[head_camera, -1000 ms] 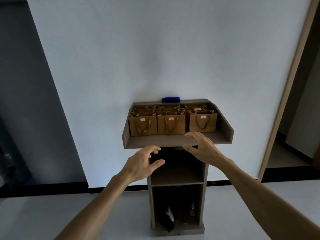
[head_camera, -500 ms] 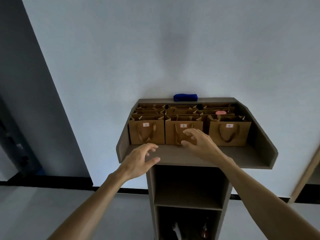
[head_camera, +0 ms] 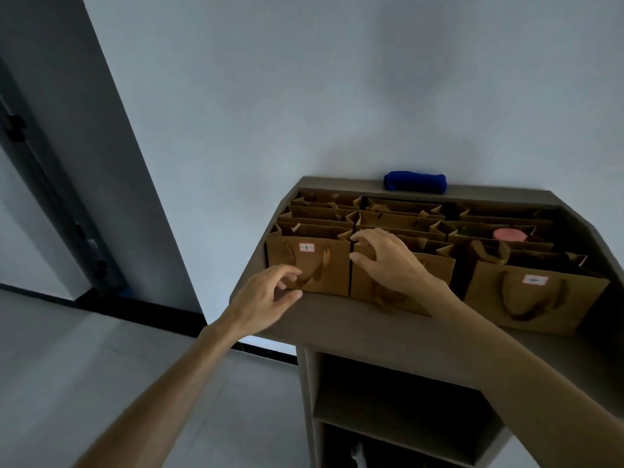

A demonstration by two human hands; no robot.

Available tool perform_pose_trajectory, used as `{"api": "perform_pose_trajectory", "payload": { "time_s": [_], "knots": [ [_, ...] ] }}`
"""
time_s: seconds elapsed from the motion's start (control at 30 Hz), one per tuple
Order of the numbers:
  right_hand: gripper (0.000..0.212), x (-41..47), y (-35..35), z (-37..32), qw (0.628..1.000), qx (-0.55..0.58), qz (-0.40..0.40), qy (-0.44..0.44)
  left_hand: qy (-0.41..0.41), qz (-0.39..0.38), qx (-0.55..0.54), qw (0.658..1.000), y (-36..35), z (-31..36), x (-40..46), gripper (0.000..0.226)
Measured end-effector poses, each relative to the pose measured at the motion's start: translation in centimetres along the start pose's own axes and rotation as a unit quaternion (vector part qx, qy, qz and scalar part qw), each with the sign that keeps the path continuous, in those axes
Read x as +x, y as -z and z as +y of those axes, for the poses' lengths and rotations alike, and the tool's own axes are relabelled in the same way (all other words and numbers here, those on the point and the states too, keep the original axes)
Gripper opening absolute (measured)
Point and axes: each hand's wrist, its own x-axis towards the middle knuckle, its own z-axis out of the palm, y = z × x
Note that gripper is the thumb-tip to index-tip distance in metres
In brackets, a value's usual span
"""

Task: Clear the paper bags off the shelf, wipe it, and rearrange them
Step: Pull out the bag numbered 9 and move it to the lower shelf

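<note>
Several brown paper bags stand in three rows on the grey shelf top (head_camera: 354, 327). The front left bag (head_camera: 332, 268) carries a white label. My left hand (head_camera: 266, 293) hovers open just in front of it, fingers spread, touching or nearly touching its handle. My right hand (head_camera: 388, 260) rests on the top edge of the front middle bag (head_camera: 435, 275), fingers curled over its rim. The front right bag (head_camera: 537, 302) stands apart with a label. A rolled blue cloth (head_camera: 415, 181) lies on the back ledge.
The shelf has raised side walls (head_camera: 594, 238) and stands against a white wall. Below the top are open compartments (head_camera: 398, 393) with dark items at the bottom. A pink object (head_camera: 509, 235) sits in a right-row bag. Grey floor lies at the left.
The view has come closer to the shelf. Both hands moved forward and up: the right one from the shelf's front onto the middle bag, the left one up to the left bag.
</note>
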Motion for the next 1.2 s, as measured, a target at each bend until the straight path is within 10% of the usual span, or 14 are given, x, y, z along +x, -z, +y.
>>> {"api": "perform_pose_trajectory", "payload": {
  "time_s": [0.87,1.2],
  "knots": [
    [0.022,13.6,-4.8,0.6,0.987,-0.108,-0.119,-0.006,-0.094,0.016,0.011,0.995,0.9,-10.2,17.3,0.019],
    [0.022,9.9,-5.6,1.3,0.985,-0.124,-0.037,0.110,-0.071,0.058,-0.037,0.995,1.6,-9.4,18.6,0.019]
  ]
}}
